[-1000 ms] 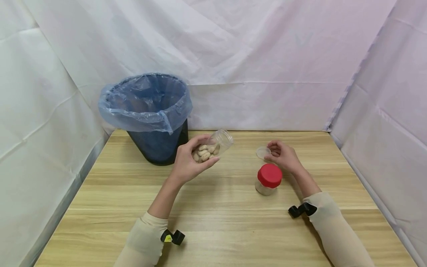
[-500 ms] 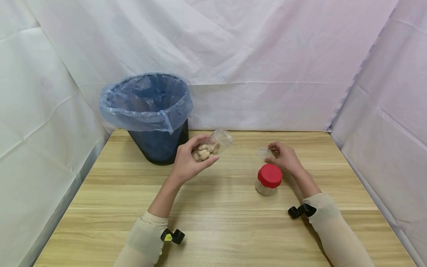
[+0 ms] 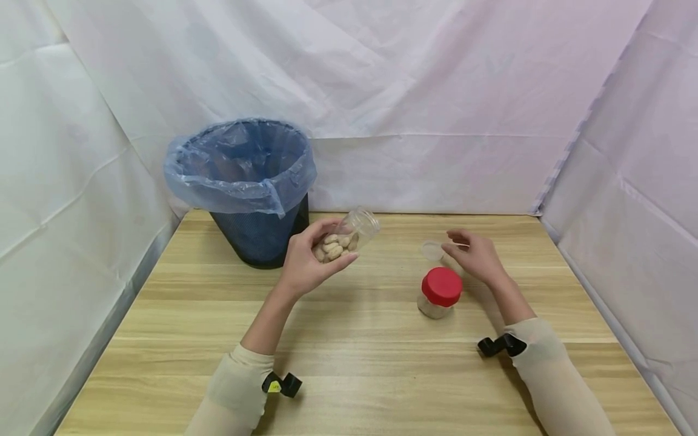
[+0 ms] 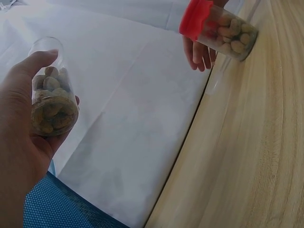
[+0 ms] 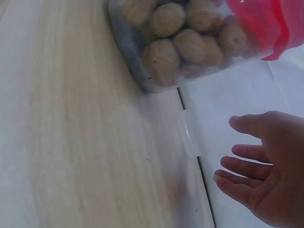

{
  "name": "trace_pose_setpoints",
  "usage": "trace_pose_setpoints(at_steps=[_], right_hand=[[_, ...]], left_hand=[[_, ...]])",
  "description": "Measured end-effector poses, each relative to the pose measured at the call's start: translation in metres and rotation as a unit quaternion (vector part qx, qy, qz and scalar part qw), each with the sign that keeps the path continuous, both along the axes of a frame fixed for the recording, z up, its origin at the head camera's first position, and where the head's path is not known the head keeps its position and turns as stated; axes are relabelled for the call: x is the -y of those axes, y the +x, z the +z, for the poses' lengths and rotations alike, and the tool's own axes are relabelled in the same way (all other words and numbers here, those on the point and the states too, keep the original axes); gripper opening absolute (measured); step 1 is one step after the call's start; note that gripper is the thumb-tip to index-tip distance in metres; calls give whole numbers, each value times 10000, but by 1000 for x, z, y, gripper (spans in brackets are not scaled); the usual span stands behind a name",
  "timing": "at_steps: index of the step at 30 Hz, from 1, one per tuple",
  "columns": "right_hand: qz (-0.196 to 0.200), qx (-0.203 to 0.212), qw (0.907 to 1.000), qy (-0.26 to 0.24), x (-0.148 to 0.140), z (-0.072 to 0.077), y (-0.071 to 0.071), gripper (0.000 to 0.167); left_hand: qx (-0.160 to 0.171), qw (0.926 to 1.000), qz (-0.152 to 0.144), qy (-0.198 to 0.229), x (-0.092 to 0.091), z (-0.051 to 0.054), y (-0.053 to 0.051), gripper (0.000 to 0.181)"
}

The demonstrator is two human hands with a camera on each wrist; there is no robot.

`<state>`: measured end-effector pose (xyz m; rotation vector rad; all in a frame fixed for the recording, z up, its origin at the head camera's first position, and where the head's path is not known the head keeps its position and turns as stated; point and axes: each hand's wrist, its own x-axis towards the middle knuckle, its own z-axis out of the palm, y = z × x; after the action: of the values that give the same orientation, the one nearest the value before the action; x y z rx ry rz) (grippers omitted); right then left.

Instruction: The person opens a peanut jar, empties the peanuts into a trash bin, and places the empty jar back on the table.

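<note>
Landmark: red-capped jar (image 3: 442,287), upright on the wood table (image 3: 349,357), round brown nuts visible through its wall in both wrist views. Left hand (image 3: 302,260), to the left of and a bit behind the landmark in head view, wraps fingers and thumb round a clear jar (image 3: 362,225), held tilted above the table, threaded mouth angled away and toward the landmark's side. Peanuts (image 3: 334,248) in its lower part. Right hand (image 3: 475,254) just behind the landmark and slightly right, relaxed, thumb well apart from loosely bent fingers. Clear disc (image 3: 432,251) lies flat on the table just behind the landmark; right hand near it, not touching. Black mesh bin (image 3: 253,239) with blue liner (image 3: 234,191), well left of and behind the landmark. White sheet (image 3: 409,169) behind everything.
</note>
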<state>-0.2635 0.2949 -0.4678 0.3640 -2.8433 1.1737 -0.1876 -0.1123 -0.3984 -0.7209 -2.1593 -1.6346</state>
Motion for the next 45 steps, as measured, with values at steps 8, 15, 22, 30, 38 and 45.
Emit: trace_pose_setpoints(at_steps=[8,15,22,30,38,45], right_hand=[[-306,-327,9988,-215,-5,10,12,49],[-552,-500,9970,-201,-8,16,26,48],[-652,-585,9957,-291,-10,15,29,46],[-643,-591,9960,-200,-14,14,28,44],[-636,-569,9962,-172,-15,15,29,46],[-585,-485,9970,-106,-17,15,29,46]], left_hand=[[-15,9999,91,-40,7,3,6,61],[-90,9998,176,-93,18,2,12,60],[-82,9994,273,-206,25,1,15,60],[-116,9992,289,-260,27,10,20,58],[-328,9981,230,-465,34,32,29,57],[-273,9971,366,-606,47,61,40,57]])
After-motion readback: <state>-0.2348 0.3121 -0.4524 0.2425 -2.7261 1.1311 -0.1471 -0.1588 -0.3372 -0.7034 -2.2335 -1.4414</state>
